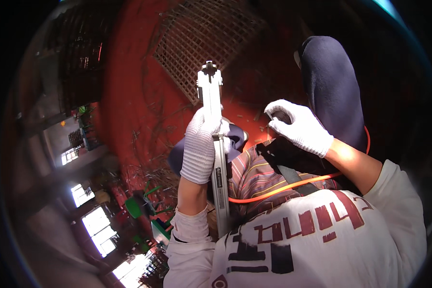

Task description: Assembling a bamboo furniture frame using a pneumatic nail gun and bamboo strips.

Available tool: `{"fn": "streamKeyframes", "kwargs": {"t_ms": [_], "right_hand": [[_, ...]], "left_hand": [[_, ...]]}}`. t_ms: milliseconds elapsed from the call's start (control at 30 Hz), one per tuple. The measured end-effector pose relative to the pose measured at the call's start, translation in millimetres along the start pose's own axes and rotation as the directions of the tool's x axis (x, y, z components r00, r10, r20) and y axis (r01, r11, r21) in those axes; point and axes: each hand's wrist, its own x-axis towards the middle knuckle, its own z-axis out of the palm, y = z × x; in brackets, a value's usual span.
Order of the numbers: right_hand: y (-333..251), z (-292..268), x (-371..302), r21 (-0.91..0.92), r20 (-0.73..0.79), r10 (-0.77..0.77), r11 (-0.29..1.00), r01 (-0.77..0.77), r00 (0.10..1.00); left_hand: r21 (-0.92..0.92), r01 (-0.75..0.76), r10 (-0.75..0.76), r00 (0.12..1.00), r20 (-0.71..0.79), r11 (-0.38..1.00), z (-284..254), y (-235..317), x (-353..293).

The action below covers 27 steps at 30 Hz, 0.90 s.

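My gloved left hand (199, 146) is wrapped round a long silver tool, by its look a nail gun (211, 93). Its head points away from me, and its narrow rail runs back along my left forearm to my chest. My gloved right hand (300, 126) hovers over my lap, apart from the tool. Its fingers and thumb curl toward each other in a pinch; whatever may sit between the tips is too small to make out. Both gloves are white knit.
A woven lattice panel (204, 38) lies ahead on the red floor (134, 81), among scattered slivers. An orange hose (283, 188) crosses my striped lap cloth (252, 168). Green plastic furniture (134, 207) and bright windows (100, 230) show at left.
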Motion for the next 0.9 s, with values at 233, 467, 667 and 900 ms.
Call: {"fn": "streamKeyframes", "kwargs": {"t_ms": [233,467,667,900], "right_hand": [[-0.4,-8.0,0.0,0.183,0.026,0.011,0.983,-0.015,1.000],[5.9,-10.8,-1.5,0.223,0.023,0.043,0.974,-0.047,0.999],[9.8,-9.2,-2.2,0.184,-0.008,0.032,0.982,-0.030,0.999],[11.2,-7.0,-0.9,0.194,0.006,0.069,0.979,-0.069,0.998]], "left_hand": [[0.062,0.003,-0.012,0.990,0.138,0.998,8.5,-13.8,5.5],[0.071,0.065,-0.075,0.987,0.143,0.995,15.0,-16.7,16.5],[0.063,0.130,-0.137,0.982,0.131,0.989,19.1,-21.4,19.3],[0.130,0.115,-0.128,0.987,0.101,0.985,27.1,-30.3,22.0]]}}
